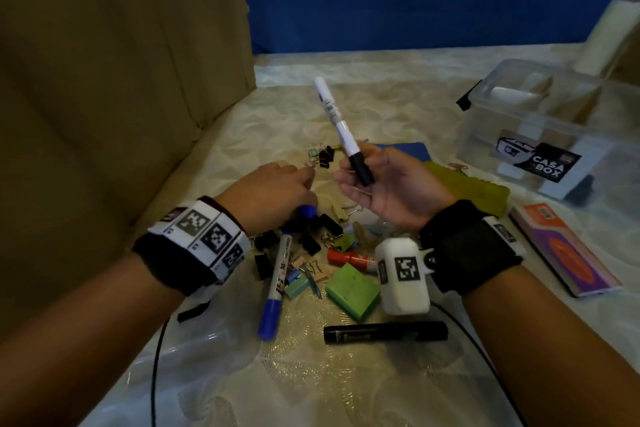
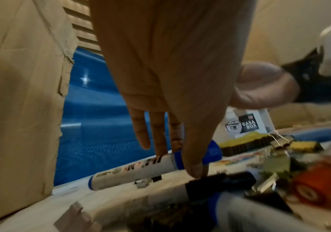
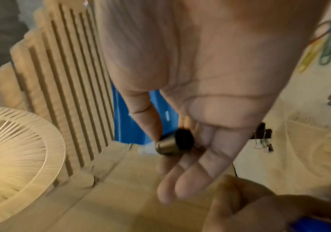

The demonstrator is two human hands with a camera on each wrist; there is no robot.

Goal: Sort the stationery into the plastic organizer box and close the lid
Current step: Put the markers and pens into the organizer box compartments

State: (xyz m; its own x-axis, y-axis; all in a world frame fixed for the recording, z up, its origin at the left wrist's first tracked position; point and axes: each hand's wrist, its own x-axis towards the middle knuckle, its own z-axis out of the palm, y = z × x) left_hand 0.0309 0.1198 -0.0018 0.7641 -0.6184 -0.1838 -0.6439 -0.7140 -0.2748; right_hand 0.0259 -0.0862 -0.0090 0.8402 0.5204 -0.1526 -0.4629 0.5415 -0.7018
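Head view: a white marker (image 1: 341, 128) is pinched in the right hand (image 1: 391, 184), left of the clear box (image 1: 491, 121); a blue-capped marker (image 2: 140, 169) is touched by nearly straight fingers (image 2: 194, 141) of the left hand (image 1: 273, 191). Markers are best laid flat inside.

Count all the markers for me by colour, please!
Blue markers: 2, the second touched by the left hand
White marker with black cap: 1, held in the right hand
Red marker: 1
Black marker: 1
Total: 5
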